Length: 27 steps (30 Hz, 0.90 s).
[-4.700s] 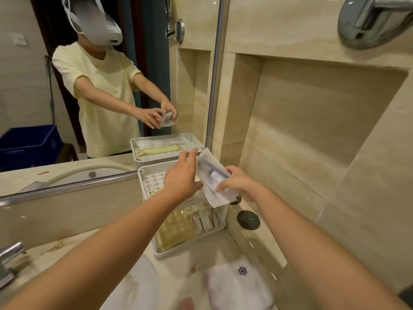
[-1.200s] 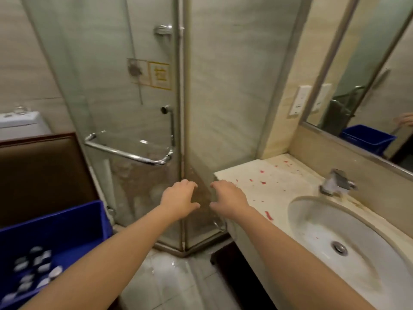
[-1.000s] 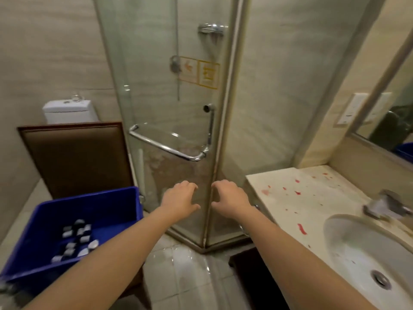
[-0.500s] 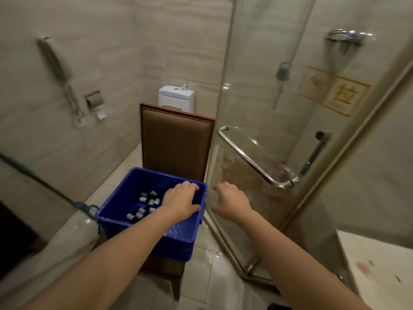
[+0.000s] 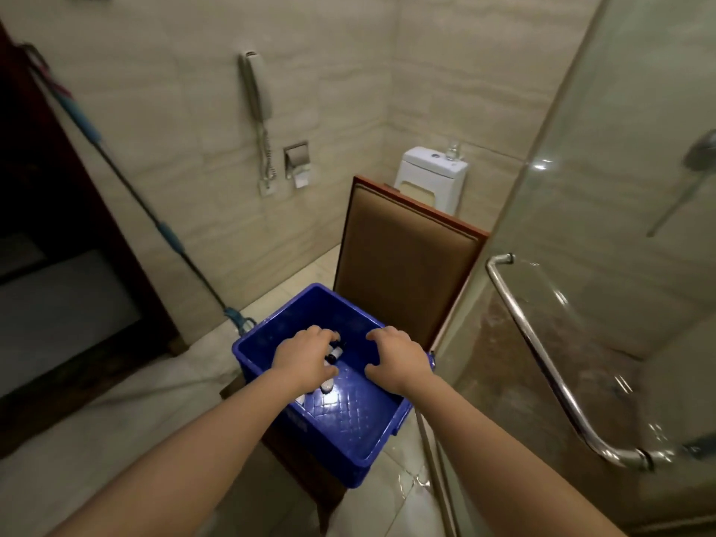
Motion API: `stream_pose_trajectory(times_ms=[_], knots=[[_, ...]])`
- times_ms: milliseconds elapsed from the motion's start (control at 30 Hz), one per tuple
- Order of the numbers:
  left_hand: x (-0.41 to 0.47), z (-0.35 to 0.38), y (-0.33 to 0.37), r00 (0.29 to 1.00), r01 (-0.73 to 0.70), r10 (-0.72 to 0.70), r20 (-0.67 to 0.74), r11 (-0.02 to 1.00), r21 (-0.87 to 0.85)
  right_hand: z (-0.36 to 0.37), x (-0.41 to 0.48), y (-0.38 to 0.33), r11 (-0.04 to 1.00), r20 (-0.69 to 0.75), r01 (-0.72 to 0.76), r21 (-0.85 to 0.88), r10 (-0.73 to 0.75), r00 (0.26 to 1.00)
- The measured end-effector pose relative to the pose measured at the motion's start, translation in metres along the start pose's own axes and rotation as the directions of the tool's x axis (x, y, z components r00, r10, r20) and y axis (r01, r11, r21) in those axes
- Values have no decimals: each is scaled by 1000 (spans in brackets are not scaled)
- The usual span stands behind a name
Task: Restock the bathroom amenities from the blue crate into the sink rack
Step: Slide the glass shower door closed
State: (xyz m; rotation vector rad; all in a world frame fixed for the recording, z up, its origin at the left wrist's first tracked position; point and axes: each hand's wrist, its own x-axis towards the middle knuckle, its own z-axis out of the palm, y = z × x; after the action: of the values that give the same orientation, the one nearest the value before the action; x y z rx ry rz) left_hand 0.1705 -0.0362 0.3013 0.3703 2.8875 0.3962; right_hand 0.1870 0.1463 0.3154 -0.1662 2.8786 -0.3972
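One blue rectangular plastic crate [image 5: 348, 428] sat on the seat of one brown upholstered wooden chair [image 5: 403, 273], just beside the glass shower door [image 5: 620, 188]. Two bare hands reached into it. Inside, towards its left side, lay small toiletry bottles with dark caps [image 5: 334, 354]; at least three showed around the left hand [image 5: 306, 362], which covered the rest, so their full number could not be told. The right half of the crate's ribbed floor lay bare. The left hand's fingers [image 5: 323, 335] curled down over the bottles, touching them, but whether they had actually closed on one could not be told. The right hand [image 5: 395, 360] hovered over the crate's right side with its fingers [image 5: 381, 337] spread and loosely bent, released and grasping nothing. Behind the chair stood one white toilet cistern [image 5: 432, 176]. On the beige tiled wall hung one grey corded wall telephone [image 5: 253, 91] and, just beside it, one recessed metal paper holder [image 5: 297, 162]. One long mop with blue grips [image 5: 128, 184] leaned against that wall, its foot near the crate's far left corner. One curved chrome bar handle [image 5: 542, 366] ran across the shower door.
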Motion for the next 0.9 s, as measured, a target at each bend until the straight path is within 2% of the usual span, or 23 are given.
stream_pose_trajectory(times_ms=[200,433,633,900], knots=[[11,15,-21,994,105,-104,28,994,-13,18,34,1,998,91,69,14,-70,993],[41,37,-52,977,179,-177,120,984,-9,47,78,2,996,197,83,25,-86,976],[87,61,-91,954,202,-193,230,979,-16,76,127,8,998,279,6,65,-24,960],[150,98,-151,883,228,-198,425,973,-20,125,196,4,984,423,-145,101,90,902]])
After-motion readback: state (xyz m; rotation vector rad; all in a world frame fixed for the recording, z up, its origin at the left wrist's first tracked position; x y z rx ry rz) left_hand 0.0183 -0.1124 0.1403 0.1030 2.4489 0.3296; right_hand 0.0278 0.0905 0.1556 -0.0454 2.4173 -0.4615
